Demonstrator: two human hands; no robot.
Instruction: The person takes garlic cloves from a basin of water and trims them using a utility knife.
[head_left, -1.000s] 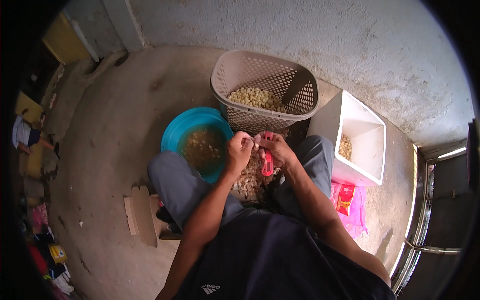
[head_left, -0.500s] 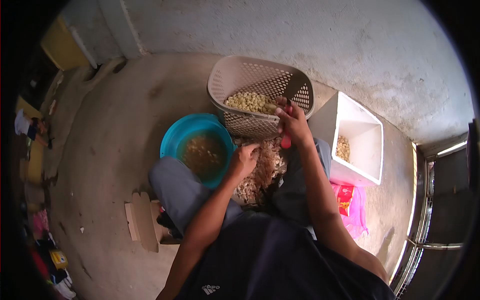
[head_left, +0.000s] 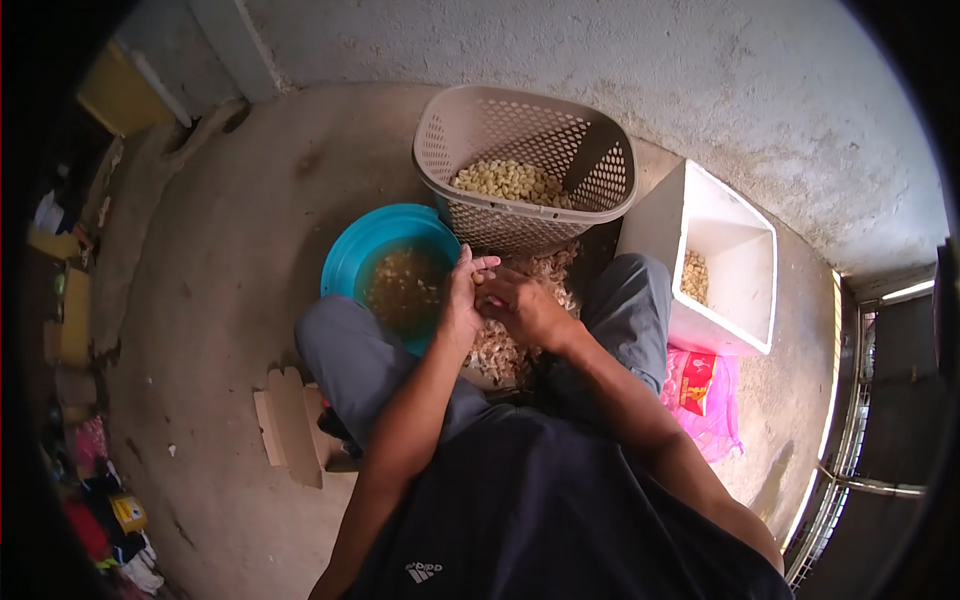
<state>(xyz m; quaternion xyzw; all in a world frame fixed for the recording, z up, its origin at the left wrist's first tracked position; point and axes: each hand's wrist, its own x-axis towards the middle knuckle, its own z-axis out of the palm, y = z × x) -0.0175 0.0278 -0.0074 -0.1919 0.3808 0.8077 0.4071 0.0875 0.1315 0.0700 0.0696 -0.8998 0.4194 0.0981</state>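
Note:
My left hand is raised over the pile of papery skins, fingers partly extended around what looks like a small garlic clove. My right hand meets it from the right, its fingers curled closed at the clove. The red-handled knife seen in that hand earlier is hidden now. Just left stands a blue basin of cloudy water with pale cloves in it. Beyond the hands, a grey-brown perforated basket holds peeled garlic cloves.
At the right, a white foam box has more cloves inside, with a pink bag below it. An opened cardboard box lies by my left knee. A wall rises behind the basket.
My right hand has come down from the basket's front rim to my left hand. The left hand has risen off the skins and turned upward. The red handle has gone out of sight.

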